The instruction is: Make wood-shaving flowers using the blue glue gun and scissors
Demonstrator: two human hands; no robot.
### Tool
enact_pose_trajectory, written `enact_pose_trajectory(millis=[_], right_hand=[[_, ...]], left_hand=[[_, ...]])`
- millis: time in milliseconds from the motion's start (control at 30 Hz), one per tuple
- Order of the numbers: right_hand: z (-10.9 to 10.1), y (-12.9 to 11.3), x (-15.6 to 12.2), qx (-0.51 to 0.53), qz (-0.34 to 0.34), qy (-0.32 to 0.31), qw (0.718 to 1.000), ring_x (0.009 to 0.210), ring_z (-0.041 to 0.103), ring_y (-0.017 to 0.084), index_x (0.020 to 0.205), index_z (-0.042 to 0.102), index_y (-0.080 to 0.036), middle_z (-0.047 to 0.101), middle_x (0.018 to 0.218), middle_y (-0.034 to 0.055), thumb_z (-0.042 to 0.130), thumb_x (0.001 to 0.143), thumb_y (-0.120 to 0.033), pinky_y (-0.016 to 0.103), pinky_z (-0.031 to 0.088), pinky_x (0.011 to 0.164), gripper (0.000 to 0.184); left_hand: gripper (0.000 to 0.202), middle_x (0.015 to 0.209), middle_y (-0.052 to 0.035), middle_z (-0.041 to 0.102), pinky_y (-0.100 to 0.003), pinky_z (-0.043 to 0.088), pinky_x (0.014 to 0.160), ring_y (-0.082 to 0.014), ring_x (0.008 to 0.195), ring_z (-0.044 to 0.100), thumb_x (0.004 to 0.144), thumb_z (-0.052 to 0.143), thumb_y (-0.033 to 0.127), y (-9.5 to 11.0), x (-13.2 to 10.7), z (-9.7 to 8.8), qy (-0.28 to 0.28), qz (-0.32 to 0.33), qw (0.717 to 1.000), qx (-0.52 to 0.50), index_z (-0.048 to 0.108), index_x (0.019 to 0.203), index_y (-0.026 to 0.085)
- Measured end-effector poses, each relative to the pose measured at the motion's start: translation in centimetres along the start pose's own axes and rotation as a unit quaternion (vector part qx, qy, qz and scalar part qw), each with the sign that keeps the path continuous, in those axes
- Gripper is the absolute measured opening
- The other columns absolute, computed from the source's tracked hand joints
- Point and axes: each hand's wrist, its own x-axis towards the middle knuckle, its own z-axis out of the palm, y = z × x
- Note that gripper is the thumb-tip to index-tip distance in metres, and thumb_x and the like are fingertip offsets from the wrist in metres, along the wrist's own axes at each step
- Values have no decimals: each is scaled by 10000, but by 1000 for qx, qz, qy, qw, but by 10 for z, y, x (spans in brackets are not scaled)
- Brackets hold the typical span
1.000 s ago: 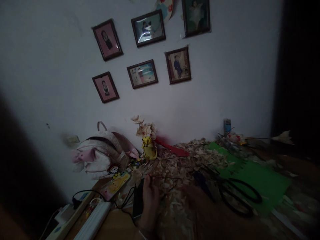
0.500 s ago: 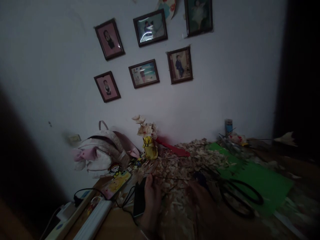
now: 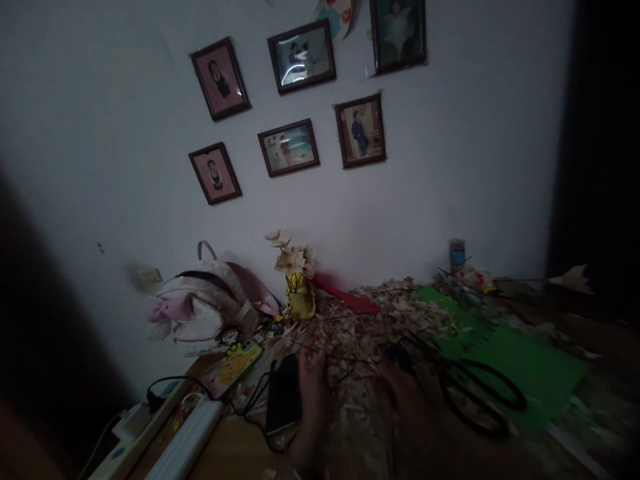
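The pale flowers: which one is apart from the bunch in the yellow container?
The flower at the far right, on its side with its thin stem running left. The other flowers stand bunched in the yellow container.

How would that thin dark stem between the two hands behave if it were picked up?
The thin dark stem is probably fairly stiff: it spans from the left hand toward the right hand without obvious sag. Being so slender, it's likely very light, and might bend if pushed sideways.

A stick (image 3: 350,360) runs from left hand (image 3: 313,380) to right hand (image 3: 400,387), phone (image 3: 283,400) to the left, scissors (image 3: 447,367) right, backpack (image 3: 200,310) and cup (image 3: 301,305) behind
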Motion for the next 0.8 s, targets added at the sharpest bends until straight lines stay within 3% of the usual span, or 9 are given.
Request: enact_pose_trajectory(millis=[100, 233, 333, 367, 433, 533, 600, 700, 800], right_hand=[[0, -4, -2, -26, 2, 13, 1000, 554, 525, 170, 564, 563, -217, 537, 506, 12, 352, 785, -504, 281, 416, 586, 419], [4, -5, -8, -62, -24, -3, 998, 672, 562, 178, 571, 588, -202, 625, 649, 35, 409, 782, -461, 279, 417, 663, 379], [8, 5, -9, -135, -22, -83, 987, 731, 584, 183, 565, 619, -195, 657, 679, 35, 417, 792, -400, 281, 417, 699, 367], [8, 11, -7, -157, 6, -127, 980, 686, 589, 183, 555, 632, -193, 656, 633, 33, 434, 780, -391, 285, 422, 670, 360], [9, 21, -3, -161, 29, -161, 973, 709, 608, 192, 653, 688, -195, 688, 690, 32, 494, 744, -383, 293, 433, 684, 286], [9, 30, 4, -115, 3, -99, 988, 908, 592, 226, 943, 679, -200, 692, 953, 55, 573, 682, -431, 326, 422, 812, 365], [9, 28, 7, -64, -6, -37, 997, 923, 578, 239, 977, 657, -179, 673, 996, 79, 615, 619, -480, 331, 425, 806, 470], [8, 17, 8, 15, 25, 4, 1000, 696, 574, 190, 813, 650, -183, 663, 781, 45, 606, 590, -562, 282, 425, 609, 442], [8, 5, 3, 48, 38, -6, 998, 455, 433, 122, 655, 591, -192, 479, 464, -37, 499, 667, -626, 251, 317, 458, 443]], left_hand=[[442, 728, 8, 646, -219, 435, 488, -121, 528, 586, 659, 653, 302, 0, 0, 0, -13, -56, 997, -45, 476, 1055, 217], [374, 696, 23, 628, -208, 408, 432, -120, 504, 568, 690, 609, 303, 4, 2, -2, 24, -53, 998, -29, 447, 1021, 239], [350, 724, 8, 621, -200, 408, 417, -114, 504, 564, 705, 602, 285, 10, 3, -3, 39, -52, 997, -39, 449, 1016, 239], [349, 739, 4, 620, -199, 416, 423, -113, 514, 570, 705, 604, 276, 12, 4, -4, 44, -49, 997, -49, 451, 1017, 239], [349, 749, 7, 615, -197, 432, 447, -109, 532, 578, 704, 607, 256, 13, 6, -6, 51, -36, 996, -70, 454, 1017, 240], [357, 725, 17, 607, -191, 434, 467, -95, 516, 565, 702, 611, 240, 13, 8, -9, 48, -20, 995, -81, 465, 1027, 230], [378, 716, 15, 609, -193, 439, 486, -95, 524, 563, 700, 613, 250, 11, 9, -10, 45, -13, 996, -71, 471, 1050, 221], [456, 709, 11, 621, -203, 442, 494, -109, 540, 566, 694, 614, 298, 10, 10, -11, 37, -7, 998, -43, 456, 1115, 227], [519, 693, 28, 619, -200, 434, 479, -105, 512, 550, 661, 640, 335, 10, 9, -10, 28, 0, 999, -32, 449, 1134, 238]])
